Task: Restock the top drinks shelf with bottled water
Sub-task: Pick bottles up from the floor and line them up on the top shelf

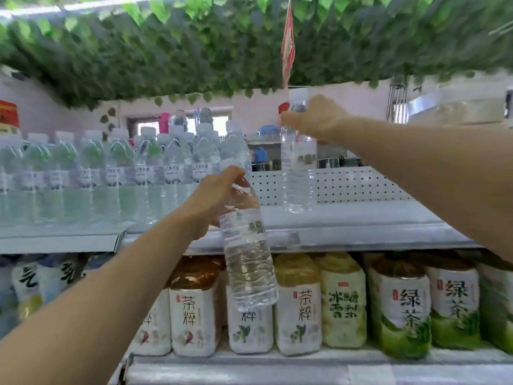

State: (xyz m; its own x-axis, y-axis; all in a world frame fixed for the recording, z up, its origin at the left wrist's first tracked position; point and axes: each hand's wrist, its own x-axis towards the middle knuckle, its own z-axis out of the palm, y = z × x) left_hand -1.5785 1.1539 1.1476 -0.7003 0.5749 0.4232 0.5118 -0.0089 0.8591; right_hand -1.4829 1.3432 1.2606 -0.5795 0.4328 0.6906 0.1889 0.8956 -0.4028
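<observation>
Two water bottles are in hand, one per hand, at a shop's top drinks shelf (pixel 361 218). The right hand (pixel 319 120) reaches farther in. Its fingers (pixel 288 119) are curled round the neck of an upright water bottle (pixel 298 173), long axis vertical. The base of this bottle is down at the shelf deck, in the open stretch just right of the standing row of bottled water (pixel 111 168) (whether it touches the deck cannot be told). The left hand (pixel 211 198) is nearer, in front of the shelf lip. Its fingers (pixel 231 173) clamp the neck of a second water bottle (pixel 247 259), which hangs cap-up and tilted. Its base swings right and down across the tea bottles (pixel 299 304) on the shelf below. That second bottle likely has to rise and travel far over the lip to stand beside the first.
</observation>
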